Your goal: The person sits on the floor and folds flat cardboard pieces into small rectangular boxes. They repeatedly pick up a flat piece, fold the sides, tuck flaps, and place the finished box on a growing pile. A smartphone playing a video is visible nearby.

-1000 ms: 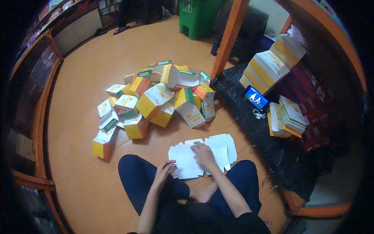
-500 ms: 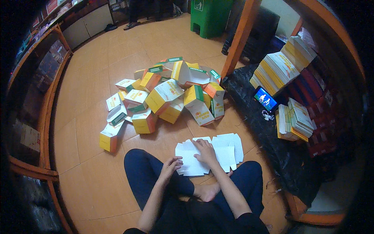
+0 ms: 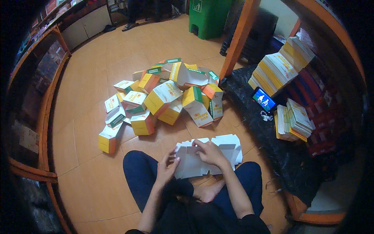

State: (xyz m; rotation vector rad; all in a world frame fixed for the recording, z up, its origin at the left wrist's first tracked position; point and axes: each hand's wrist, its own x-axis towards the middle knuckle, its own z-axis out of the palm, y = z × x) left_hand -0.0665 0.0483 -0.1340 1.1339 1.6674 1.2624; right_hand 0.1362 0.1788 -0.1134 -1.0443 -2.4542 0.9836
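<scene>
A white cardboard box blank (image 3: 191,162) with notched edges stands partly folded and tilted in front of my crossed legs, its plain side toward me. My left hand (image 3: 168,165) grips its left edge, thumb on the near face and fingers behind. My right hand (image 3: 211,152) holds the blank's upper part with bent fingers; the fingertips are partly hidden. Behind and to the right lies more flat white cardboard (image 3: 233,146), partly covered by the blank and my right hand. Whether it is a separate sheet, I cannot tell.
Beyond my knees is a heap of folded yellow, white, orange and green boxes (image 3: 163,95). On the black-covered ledge at right are stacked flat boxes (image 3: 276,70), a smaller stack (image 3: 294,121) and a lit phone (image 3: 264,100). A green bin (image 3: 208,19) stands behind, near an orange post (image 3: 238,39).
The blank, which lay flatter under my hands, is now tilted up with its panels bent. My left hand has closed on its left edge, and my right fingers have curled at its top.
</scene>
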